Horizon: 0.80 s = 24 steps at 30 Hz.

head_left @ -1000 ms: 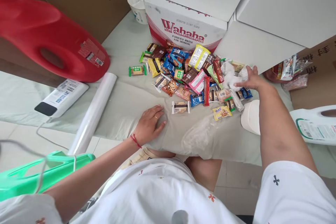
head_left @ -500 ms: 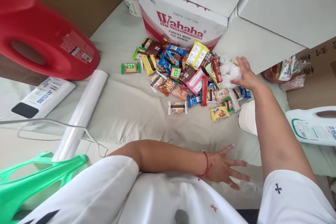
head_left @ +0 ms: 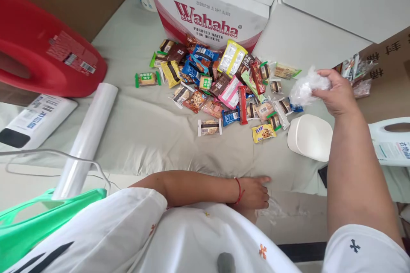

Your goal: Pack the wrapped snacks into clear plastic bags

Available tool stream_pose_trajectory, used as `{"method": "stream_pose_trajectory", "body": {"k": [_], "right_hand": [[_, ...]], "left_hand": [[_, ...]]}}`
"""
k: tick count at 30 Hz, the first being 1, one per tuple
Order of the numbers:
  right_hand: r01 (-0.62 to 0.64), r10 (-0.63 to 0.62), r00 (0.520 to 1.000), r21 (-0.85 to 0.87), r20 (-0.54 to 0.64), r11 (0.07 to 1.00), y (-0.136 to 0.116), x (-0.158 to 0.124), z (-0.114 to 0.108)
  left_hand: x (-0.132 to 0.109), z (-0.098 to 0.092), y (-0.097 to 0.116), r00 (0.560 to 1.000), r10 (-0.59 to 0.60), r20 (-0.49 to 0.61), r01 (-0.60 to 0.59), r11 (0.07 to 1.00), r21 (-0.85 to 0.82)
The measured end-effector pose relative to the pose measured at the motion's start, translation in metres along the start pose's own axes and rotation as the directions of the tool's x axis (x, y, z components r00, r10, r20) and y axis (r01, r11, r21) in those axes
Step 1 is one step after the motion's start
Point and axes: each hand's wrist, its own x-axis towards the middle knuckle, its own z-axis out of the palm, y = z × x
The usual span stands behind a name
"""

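My right hand [head_left: 338, 94] is closed on a crumpled bundle of clear plastic bags [head_left: 307, 87], above the right side of the snack pile. The pile of small wrapped snacks [head_left: 221, 85] lies on the pale cloth, with biscuits, a red-wrapped bar [head_left: 242, 104] and a yellow cookie packet [head_left: 264, 133] among them. Low in front of my body, my left hand [head_left: 254, 192], with a red string at the wrist, has curled fingers and one digit stretched out. Clear crinkled plastic [head_left: 273, 210] shows just beyond its fingertips, apparently lower down.
Behind the snacks stands a Wahaha carton [head_left: 208, 19]. A white rounded container [head_left: 310, 137] and a white jug [head_left: 392, 143] are at right. On the left are a red jug [head_left: 73, 59], a plastic roll [head_left: 88, 136], a cable [head_left: 77, 155] and a green stool [head_left: 48, 226].
My right hand has closed on the plastic bags and drawn them right, off the pile, uncovering snacks beneath. My left hand has moved left, its spread fingers curling in. The view has shifted slightly.
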Motion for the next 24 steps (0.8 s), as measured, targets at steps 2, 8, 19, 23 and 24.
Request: {"method": "stream_pose_trajectory", "body": {"k": [2, 8, 19, 23, 24], "right_hand": [[0.0, 0.004, 0.999, 0.101, -0.047, 0.995, 0.006, -0.021, -0.011], [-0.083, 0.082, 0.996, 0.063, 0.017, 0.995, 0.005, -0.05, -0.004], [0.356, 0.013, 0.9, -0.753, 0.435, 0.553, -0.037, 0.094, 0.091], [0.409, 0.072, 0.858, -0.762, 0.508, 0.502, -0.04, 0.115, 0.112], [0.398, 0.075, 0.865, -0.769, 0.496, 0.501, -0.04, 0.113, 0.11]], "left_hand": [[0.0, 0.004, 0.001, 1.0, -0.011, 0.005, 0.011, 1.0, -0.014], [0.01, 0.02, 0.025, 0.981, -0.156, 0.117, 0.153, 0.988, 0.031], [0.021, 0.003, 0.025, 0.992, -0.088, 0.096, 0.108, 0.968, -0.226], [0.031, -0.033, -0.005, 0.987, -0.154, -0.047, 0.077, 0.704, -0.706], [0.032, -0.042, -0.014, 0.965, -0.252, -0.072, 0.084, 0.559, -0.825]]}}
